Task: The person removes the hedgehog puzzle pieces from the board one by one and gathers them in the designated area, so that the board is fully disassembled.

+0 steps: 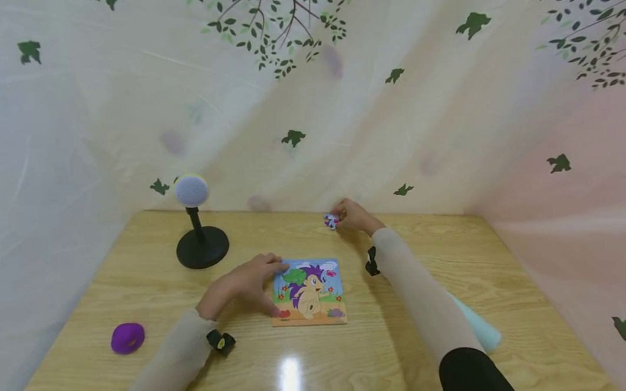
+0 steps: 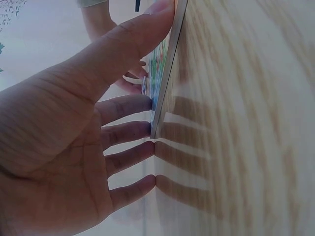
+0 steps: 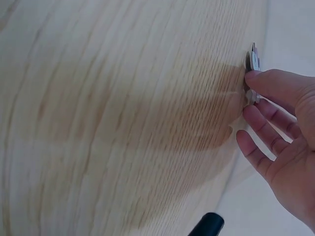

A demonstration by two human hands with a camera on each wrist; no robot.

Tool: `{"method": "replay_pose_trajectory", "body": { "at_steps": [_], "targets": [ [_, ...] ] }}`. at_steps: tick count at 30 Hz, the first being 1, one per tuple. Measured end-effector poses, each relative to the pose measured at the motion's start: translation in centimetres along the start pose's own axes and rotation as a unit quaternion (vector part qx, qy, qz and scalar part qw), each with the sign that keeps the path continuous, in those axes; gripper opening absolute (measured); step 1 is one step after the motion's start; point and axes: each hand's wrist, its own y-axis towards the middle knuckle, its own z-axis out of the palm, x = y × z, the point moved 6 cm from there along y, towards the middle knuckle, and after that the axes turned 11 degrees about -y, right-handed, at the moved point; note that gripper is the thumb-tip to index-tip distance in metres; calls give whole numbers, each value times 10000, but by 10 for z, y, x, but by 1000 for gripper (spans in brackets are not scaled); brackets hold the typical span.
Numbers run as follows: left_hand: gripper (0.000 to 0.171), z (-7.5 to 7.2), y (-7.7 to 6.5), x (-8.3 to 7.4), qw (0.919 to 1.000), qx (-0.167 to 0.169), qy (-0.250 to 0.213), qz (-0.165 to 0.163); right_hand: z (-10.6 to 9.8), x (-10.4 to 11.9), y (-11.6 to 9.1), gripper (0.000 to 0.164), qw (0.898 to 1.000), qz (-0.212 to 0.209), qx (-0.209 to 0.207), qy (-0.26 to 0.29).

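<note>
A square picture puzzle board (image 1: 318,290) showing a purple-haired hedgehog lies flat on the table. My left hand (image 1: 248,281) spans its left side, the thumb on the lower left corner and fingertips at the upper left. In the left wrist view, the fingers of this hand (image 2: 64,128) are fairly straight, touching the board (image 2: 170,69) and the tabletop. Near the table's back edge, my right hand (image 1: 353,216) pinches a small printed puzzle piece (image 1: 331,221). From the right wrist, the hand (image 3: 285,128) holds the piece (image 3: 252,61) edge-on between thumb and fingers.
A round-headed lamp-like object (image 1: 191,191) on a black base stands at the back left. Purple putty-like material (image 1: 127,338) lies at the left. A pale teal item (image 1: 482,328) sits partly behind my right forearm. Printed fabric (image 1: 341,129) hangs behind the wooden table (image 1: 406,344).
</note>
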Motion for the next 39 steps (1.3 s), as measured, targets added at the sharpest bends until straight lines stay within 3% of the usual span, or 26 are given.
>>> {"method": "replay_pose_trajectory", "body": {
  "at_steps": [8,30,35,39],
  "targets": [
    [102,0,0,0,10000,-10,44,55,1,-1,0,43,9998,-9,85,-189],
    [102,-1,-2,-2,10000,-2,20,-35,-2,-4,-1,48,9998,155,-9,144],
    [102,-1,-2,-2,10000,-11,7,-43,-6,5,-7,50,9999,-42,-96,104],
    [102,-1,-2,-2,10000,0,38,-13,-10,22,-18,51,9981,-489,-127,349]
  ]
}}
